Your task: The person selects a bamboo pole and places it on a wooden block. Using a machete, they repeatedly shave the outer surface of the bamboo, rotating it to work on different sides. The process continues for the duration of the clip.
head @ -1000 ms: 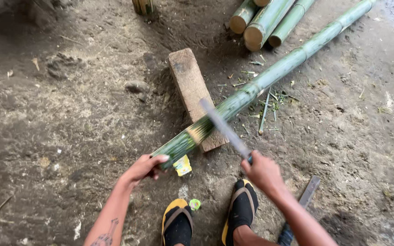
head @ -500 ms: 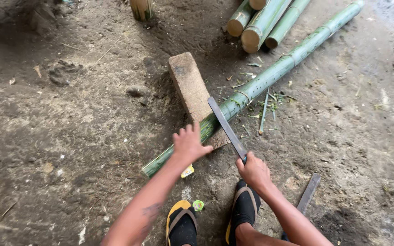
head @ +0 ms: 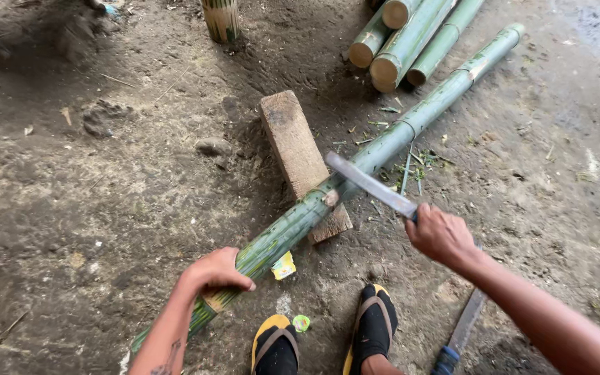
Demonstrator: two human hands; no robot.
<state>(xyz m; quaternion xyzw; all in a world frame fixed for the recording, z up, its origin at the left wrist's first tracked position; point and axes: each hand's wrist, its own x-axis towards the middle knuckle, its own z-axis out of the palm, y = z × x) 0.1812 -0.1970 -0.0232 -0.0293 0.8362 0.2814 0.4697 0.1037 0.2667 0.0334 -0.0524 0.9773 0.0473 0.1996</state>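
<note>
Stretching across the whole view is a floor of dark, packed earth [head: 105, 173], damp and scuffed, littered with green shavings and small stones; no walls show, only ground. A weathered wooden block [head: 293, 142] lies flat on the dirt, and a long green bamboo pole [head: 411, 121] rests across its near end, running from the upper right down toward the lower left. Beyond the block, a stack of cut bamboo lengths [head: 401, 42] lies at the top of the view with their pale ends facing the camera, just beside the far end of the pole, and a short bamboo stump [head: 221, 19] stands upright near the top edge. The left hand [head: 215, 272] is curled over the pole's near part, fingers wrapped around it and pressing it down, well short of the block. The right hand [head: 441, 236] is closed in a fist around the handle of a long-bladed machete [head: 369, 184], whose blade is tilted up and to the left, its tip above the pole where the pole crosses the block. Below the hands, two feet in black and yellow sandals [head: 324, 340] stand on the earth, a small green cap [head: 301, 323] between them and a yellow scrap [head: 284, 265] just beside the pole. A second blade [head: 461, 333] lies on the ground to the right of the feet.
</note>
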